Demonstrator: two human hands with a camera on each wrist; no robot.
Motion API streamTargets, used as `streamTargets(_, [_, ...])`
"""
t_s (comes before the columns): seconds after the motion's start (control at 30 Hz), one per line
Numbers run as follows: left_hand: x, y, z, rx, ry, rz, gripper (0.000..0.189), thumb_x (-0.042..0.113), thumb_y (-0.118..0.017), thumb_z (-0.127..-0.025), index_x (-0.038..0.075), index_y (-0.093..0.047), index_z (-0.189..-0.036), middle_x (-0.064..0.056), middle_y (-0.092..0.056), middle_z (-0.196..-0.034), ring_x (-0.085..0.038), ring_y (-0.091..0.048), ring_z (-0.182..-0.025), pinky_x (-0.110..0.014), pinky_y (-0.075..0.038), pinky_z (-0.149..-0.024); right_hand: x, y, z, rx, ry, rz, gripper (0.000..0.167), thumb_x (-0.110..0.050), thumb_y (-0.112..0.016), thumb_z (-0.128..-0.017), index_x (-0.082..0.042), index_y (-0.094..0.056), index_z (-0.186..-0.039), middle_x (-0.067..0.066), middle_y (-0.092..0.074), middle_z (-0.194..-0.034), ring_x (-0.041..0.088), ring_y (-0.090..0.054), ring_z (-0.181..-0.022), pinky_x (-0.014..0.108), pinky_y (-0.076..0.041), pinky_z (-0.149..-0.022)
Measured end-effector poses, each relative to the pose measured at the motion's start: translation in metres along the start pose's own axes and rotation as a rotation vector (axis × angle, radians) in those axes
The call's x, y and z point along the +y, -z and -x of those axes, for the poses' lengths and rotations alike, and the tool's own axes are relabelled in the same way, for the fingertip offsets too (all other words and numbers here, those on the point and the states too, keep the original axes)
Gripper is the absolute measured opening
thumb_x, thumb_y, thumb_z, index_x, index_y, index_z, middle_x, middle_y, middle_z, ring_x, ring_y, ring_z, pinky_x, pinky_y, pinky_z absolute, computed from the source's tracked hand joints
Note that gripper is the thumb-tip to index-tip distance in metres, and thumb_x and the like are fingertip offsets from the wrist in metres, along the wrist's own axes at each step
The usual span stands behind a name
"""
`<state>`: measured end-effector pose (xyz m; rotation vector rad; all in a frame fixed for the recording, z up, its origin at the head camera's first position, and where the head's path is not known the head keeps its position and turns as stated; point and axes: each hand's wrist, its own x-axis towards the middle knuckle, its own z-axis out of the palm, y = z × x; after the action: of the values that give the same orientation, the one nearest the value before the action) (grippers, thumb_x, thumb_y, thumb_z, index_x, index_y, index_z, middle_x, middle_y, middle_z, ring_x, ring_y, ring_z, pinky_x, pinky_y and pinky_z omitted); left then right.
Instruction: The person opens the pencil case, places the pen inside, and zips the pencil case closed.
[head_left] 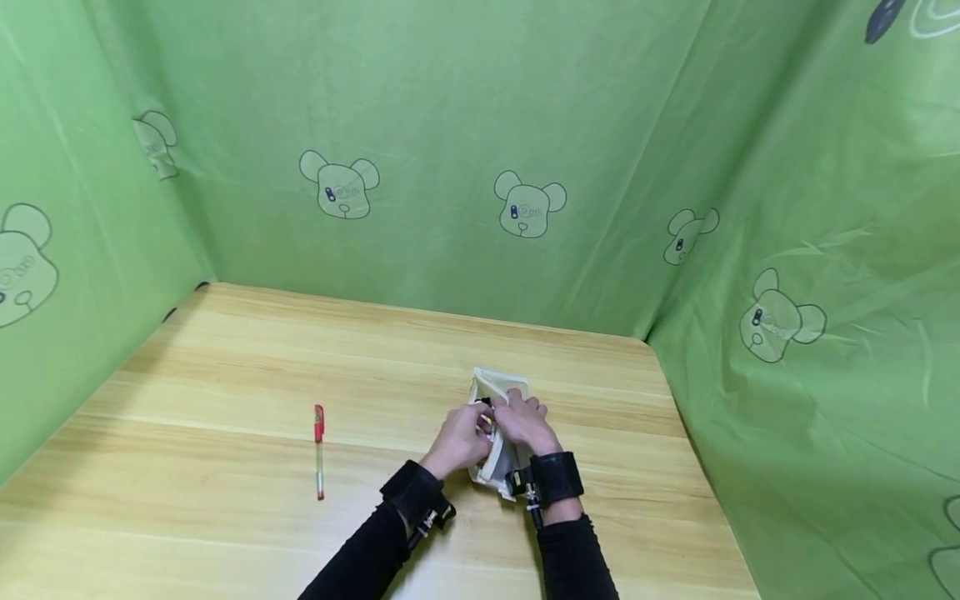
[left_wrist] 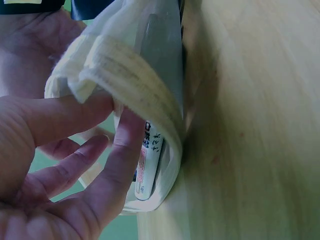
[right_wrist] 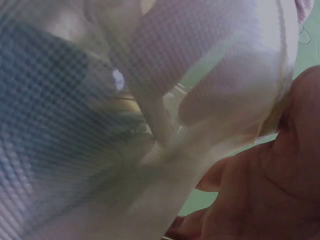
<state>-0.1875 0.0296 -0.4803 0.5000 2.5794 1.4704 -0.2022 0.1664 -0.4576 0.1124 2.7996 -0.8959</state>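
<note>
A translucent mesh pencil case [head_left: 487, 479] with pale fabric edging rests on the wooden table, its mouth spread open. My left hand [head_left: 461, 437] reaches into that mouth, thumb and index finger past the edging. Inside lies a white pen [left_wrist: 147, 170] with dark printed characters, right by the index fingertip; the fingertips are partly hidden, and I cannot tell whether they pinch anything. My right hand [head_left: 525, 423] grips the case's opposite edge from the far side. Through the mesh [right_wrist: 150, 200] in the right wrist view, the left fingers show blurred.
A red-capped pen [head_left: 319, 450] with a clear barrel lies on the table [head_left: 187, 433], left of the hands. Green curtains [head_left: 435, 100] printed with bear heads hang behind the table and on both sides. Both wrists carry black straps with cameras.
</note>
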Motion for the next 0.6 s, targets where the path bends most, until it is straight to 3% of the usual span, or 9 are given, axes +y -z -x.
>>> streamTargets(0.3, [0.0026, -0.0032, -0.0005, -0.010, -0.044, -0.020, 0.030, -0.014, -0.054, -0.068, 0.000, -0.064, -0.093, -0.014, -0.066, -0.080, -0.014, -0.054, -0.065, -0.019, -0.043, -0.052, 0.0008, 0.0009, -0.0008, -0.008, -0.006, -0.032, 0.048, -0.038, -0.037, -0.102, 0.001, -0.051, -0.127, 0.032, -0.049, -0.121, 0.047, -0.040, -0.113, 0.054, -0.040, -0.089])
streamTargets(0.6, [0.0005, -0.0066, -0.0012, -0.009, -0.053, -0.014, 0.033, -0.015, -0.057, -0.065, 0.001, -0.064, -0.093, -0.014, -0.066, -0.081, -0.016, -0.055, -0.067, -0.020, -0.045, -0.053, 0.0023, -0.0008, -0.0033, -0.009, -0.011, -0.028, 0.055, -0.038, -0.036, -0.101, 0.004, -0.047, -0.136, 0.037, -0.048, -0.129, 0.050, -0.041, -0.118, 0.057, -0.041, -0.094])
